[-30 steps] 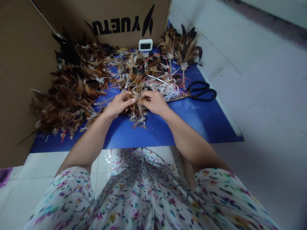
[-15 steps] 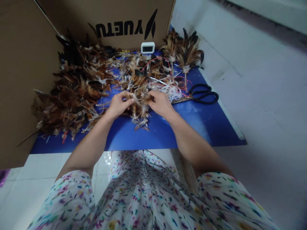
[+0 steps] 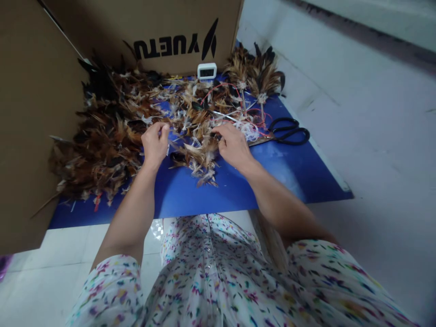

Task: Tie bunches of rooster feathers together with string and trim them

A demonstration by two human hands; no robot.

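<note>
My left hand (image 3: 156,144) is closed above the blue tabletop, beside the large heap of brown feathers (image 3: 105,145). Its thumb and fingers are bent together; whatever they hold, if anything, is hidden, though a small pale bit shows beneath the palm. Over to the right, my right hand (image 3: 234,144) has thumb and index finger apart at the edge of a smaller pile of tan and white feathers (image 3: 200,156). Nothing is visible between those fingers. Close behind that hand lies a tangle of white plastic strips (image 3: 248,131).
Black-handled scissors (image 3: 289,131) lie on the right of the blue table (image 3: 218,197). Two feather bundles on sticks (image 3: 261,75) rest at the back right. A small white digital clock (image 3: 206,71) stands before a cardboard box (image 3: 170,22). A wall borders the right.
My left hand has moved left and slightly up, away from the middle feather pile. My right hand has shifted slightly and its fingers have parted from the feathers. The view has tilted a little.
</note>
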